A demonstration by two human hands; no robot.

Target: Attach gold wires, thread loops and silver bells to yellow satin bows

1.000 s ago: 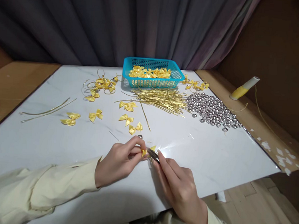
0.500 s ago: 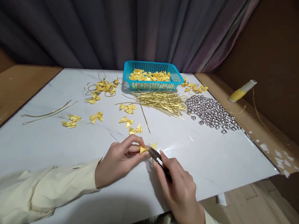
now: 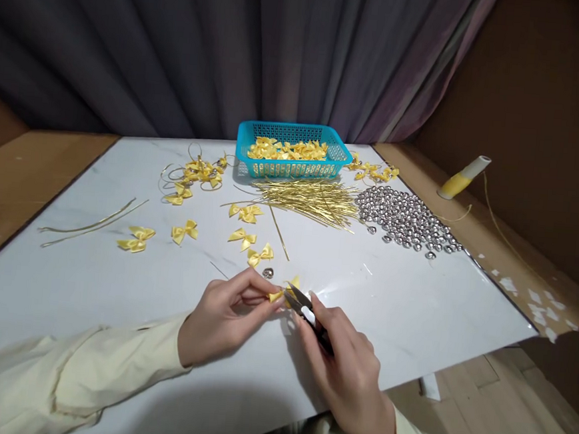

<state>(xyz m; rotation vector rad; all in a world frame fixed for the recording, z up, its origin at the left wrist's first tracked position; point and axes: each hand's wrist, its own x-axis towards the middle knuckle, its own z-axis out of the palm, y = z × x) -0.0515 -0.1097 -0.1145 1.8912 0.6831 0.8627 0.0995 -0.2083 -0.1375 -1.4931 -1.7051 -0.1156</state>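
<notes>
My left hand (image 3: pixel 231 316) pinches a yellow ribbon bow (image 3: pixel 276 296) between thumb and fingertips, low over the near part of the table. In my right hand (image 3: pixel 342 365) is a pair of thread snips (image 3: pixel 307 310), its dark blades apart and pointing at the bow. The fingers partly cover the bow, and I cannot make out any thread between the blades. Just beyond my left fingertips lies a silver bead (image 3: pixel 268 273). Several loose yellow bows (image 3: pixel 260 255) rest on the table past my hands.
A blue basket (image 3: pixel 293 170) of yellow bows stands at the back. Before it lie gold wire ties (image 3: pixel 311 202) and a heap of silver beads (image 3: pixel 404 216). Bows with looped cords (image 3: pixel 200 173) sit back left. A yellow thread spool (image 3: pixel 463 178) stands on the right ledge.
The snips' blades have spread apart around the bow. My left hand has shifted slightly left and down, and the silver bead beyond it has come into view.
</notes>
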